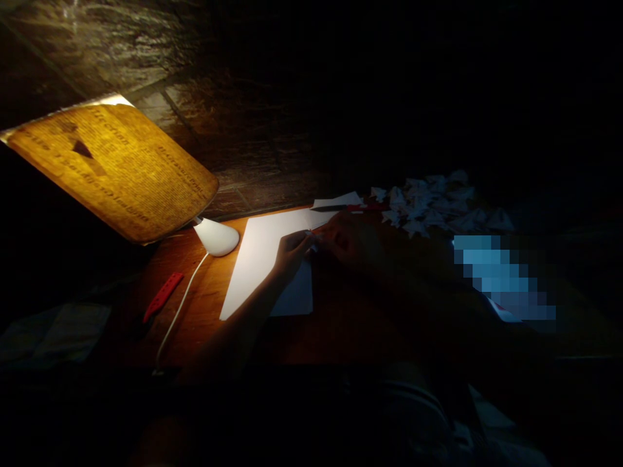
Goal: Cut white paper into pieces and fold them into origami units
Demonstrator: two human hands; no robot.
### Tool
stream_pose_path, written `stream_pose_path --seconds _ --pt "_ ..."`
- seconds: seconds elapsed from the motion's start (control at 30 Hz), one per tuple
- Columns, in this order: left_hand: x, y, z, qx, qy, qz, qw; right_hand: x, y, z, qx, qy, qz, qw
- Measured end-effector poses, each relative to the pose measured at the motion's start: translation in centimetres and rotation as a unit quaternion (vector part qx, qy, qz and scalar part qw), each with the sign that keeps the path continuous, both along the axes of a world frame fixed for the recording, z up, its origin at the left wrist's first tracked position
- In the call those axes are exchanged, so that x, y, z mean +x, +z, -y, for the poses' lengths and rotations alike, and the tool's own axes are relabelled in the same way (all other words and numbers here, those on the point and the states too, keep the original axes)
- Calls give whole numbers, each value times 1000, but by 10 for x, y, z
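In the dim head view, my left hand (291,250) is over a stack of white paper (263,259), its fingertips pinched on a small folded piece of paper (313,240). Close against it from the right, my right hand (344,239) grips the same small piece with closed fingers. Shadow hides much of the right hand, and the exact shape of the folded piece is too small to make out. Behind the hands lies a dark, long pointed tool with a red handle (372,208), perhaps a knife or scissors.
A lamp with a printed shade (117,172) and white base (217,237) lights the left side; its white cord (181,306) crosses the wooden table (341,331). A red-handled tool (164,295) lies left. Several folded paper pieces (423,201) are heaped behind a glowing, pixelated screen (503,279).
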State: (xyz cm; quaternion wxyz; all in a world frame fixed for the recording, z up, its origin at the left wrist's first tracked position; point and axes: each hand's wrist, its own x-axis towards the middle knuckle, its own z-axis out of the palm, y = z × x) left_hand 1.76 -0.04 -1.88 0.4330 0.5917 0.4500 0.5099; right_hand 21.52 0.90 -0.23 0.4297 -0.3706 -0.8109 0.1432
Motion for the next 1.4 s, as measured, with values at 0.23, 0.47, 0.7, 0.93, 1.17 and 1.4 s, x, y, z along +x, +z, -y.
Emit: stream_pose_path --seconds 0.23,0.47,0.7,0.93,1.17,1.4 --pt "-2 2 -1 151 -6 -95 984 2 -3 -5 -134 72 -128 980" --pt "-5 1 -4 280 19 -139 950 5 -1 -5 -73 77 -116 988" --pt "-1 11 9 284 44 -143 947 11 3 -7 -30 74 -53 995" --pt "-2 18 16 279 44 -178 943 14 2 -3 -27 70 -26 997" --pt "-1 23 20 290 35 -164 942 11 4 5 -32 112 -73 990" --pt "-6 24 20 265 0 -165 950 14 3 5 -48 123 -51 990"
